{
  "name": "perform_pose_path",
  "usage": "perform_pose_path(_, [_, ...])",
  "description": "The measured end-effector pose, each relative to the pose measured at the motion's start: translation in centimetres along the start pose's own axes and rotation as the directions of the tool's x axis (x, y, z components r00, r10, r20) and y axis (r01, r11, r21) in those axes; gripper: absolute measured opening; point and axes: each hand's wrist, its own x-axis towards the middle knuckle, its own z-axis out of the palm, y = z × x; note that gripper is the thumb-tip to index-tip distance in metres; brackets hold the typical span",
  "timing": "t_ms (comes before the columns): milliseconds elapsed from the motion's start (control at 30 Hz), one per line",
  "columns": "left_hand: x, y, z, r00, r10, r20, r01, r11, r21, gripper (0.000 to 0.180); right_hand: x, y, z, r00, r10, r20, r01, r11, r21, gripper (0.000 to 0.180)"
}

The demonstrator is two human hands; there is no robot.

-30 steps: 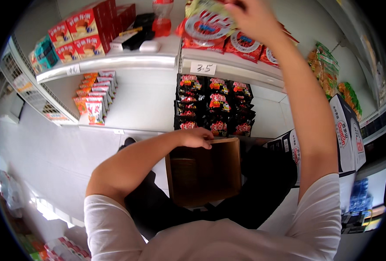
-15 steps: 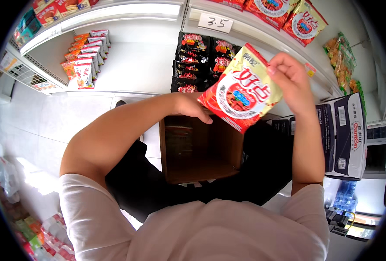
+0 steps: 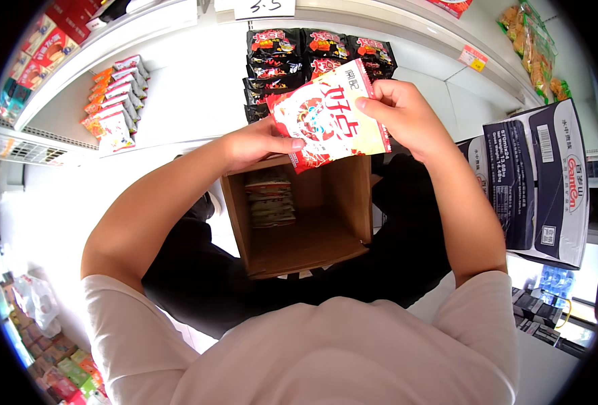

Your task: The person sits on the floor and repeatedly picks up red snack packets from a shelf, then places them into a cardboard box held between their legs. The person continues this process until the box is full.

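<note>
The red-and-cream packet (image 3: 322, 125) is held up in both hands, seen above the far rim of the cardboard box (image 3: 349, 202), printed face toward the camera; its long axis runs from left to right, tilted so that the right end sits a little higher; the cream end, with the top of the print, points right, and the red end points left; one corner stands up toward the shelf, and another points down over the box's mouth.

The right hand (image 3: 407, 118) pinches the cream end, thumb on the face and fingers behind; the left hand (image 3: 255, 144) grips the red end, thumb across the lower front, its fingers mostly hidden.

Below, the box stands between the person's dark-trousered legs (image 3: 420, 223), its mouth facing up; a stack of packets (image 3: 270, 199) lies inside against the left wall.

Just beyond, rows of black packets (image 3: 272, 42) stand on the white shelf (image 3: 197, 88); a row of small packets (image 3: 120, 104) stands farther left; a dark-and-white carton (image 3: 558, 175) is to the right.
</note>
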Motion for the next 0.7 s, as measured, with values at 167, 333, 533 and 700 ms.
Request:
perform_pose_path(167, [0.2, -1.0, -1.4, 0.999, -0.008, 0.039, 0.009, 1.000, -0.022, 0.069, -0.6, -0.8, 0.0, 0.999, 0.015, 0.045, -0.013, 0.999, -0.043, 0.030])
perform_pose_path(333, [0.6, -0.8, -1.2, 0.998, -0.013, 0.060, 0.013, 1.000, 0.004, 0.068, -0.7, 0.2, -0.2, 0.999, 0.006, 0.040, -0.009, 0.998, 0.064, 0.034])
perform_pose_path(533, [0.6, -0.7, -1.1, 0.994, -0.035, 0.100, 0.033, 0.999, 0.020, 0.066, -1.2, -1.1, 0.1, 0.969, 0.130, 0.212, -0.225, 0.823, 0.522, 0.013])
perform_pose_path(700, [0.8, -1.1, -1.5, 0.995, -0.023, 0.096, 0.019, 0.999, 0.043, 0.063, -0.9, -0.8, -0.6, 0.951, 0.127, 0.281, -0.261, 0.818, 0.512, 0.018])
